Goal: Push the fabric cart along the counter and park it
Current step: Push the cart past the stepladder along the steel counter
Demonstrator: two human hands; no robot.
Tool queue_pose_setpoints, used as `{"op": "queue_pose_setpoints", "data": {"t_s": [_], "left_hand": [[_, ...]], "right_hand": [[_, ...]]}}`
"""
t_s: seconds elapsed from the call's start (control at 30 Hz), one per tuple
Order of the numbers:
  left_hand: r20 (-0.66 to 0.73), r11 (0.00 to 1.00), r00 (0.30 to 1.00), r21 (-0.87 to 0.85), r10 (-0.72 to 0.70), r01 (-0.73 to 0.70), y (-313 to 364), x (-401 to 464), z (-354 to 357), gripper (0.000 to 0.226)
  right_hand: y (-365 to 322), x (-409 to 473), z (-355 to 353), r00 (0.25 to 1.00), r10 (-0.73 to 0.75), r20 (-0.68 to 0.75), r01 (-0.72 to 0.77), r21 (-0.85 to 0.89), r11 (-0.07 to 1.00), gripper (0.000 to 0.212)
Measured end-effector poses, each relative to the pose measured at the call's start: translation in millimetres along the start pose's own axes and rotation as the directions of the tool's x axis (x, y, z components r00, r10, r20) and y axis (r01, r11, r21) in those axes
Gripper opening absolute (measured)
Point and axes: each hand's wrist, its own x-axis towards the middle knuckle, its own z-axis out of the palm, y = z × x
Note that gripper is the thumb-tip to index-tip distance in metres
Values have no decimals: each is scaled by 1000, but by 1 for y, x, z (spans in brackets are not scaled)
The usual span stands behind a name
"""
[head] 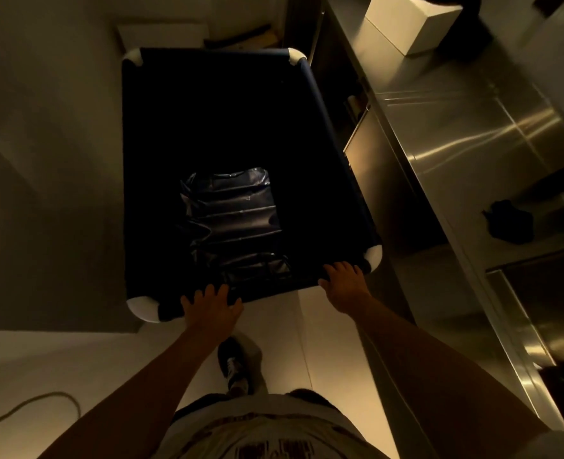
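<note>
While we look down from the head camera, both hands rest on the near rim of the fabric cart (317, 91), which stands just beside the steel counter (466, 134).

Our left hand (212, 304) lies flat with fingers spread over the rim; our right hand (342, 281) curls onto it near the white corner cap (373, 258), though we cannot tell how firmly either grips. Inside, a crumpled dark bag (231, 213) is dimly visible; deeper corners vanish in shadow. A white box (413, 23) sits on the counter, cut off by the frame's top edge.
</note>
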Motion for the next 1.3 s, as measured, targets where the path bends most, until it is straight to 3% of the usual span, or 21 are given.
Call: {"op": "queue_pose_setpoints", "data": {"t_s": [0.27,0.47,0.77,0.93,1.13,1.3], "left_hand": [[-13,991,994,-84,106,-107,-22,30,-22,59],[-137,971,966,-70,217,-228,-82,41,-30,58],[-161,973,965,-68,208,-221,-84,84,-65,61],[-155,978,971,-76,181,-194,-83,114,-89,64],[-167,981,974,-92,155,-172,-84,149,-119,85],[-127,991,988,-91,88,-100,-82,182,-147,73]], "right_hand": [[-19,26,-25,998,36,42,-36,-5,999,53],[-23,52,-45,997,21,76,-18,-41,999,51],[-28,102,-81,997,-17,74,19,-24,1000,52],[-28,135,-105,997,-71,40,67,85,994,51],[-27,180,-136,993,-118,22,116,91,989,55],[-31,218,-158,988,-152,18,147,167,975,50]]}}
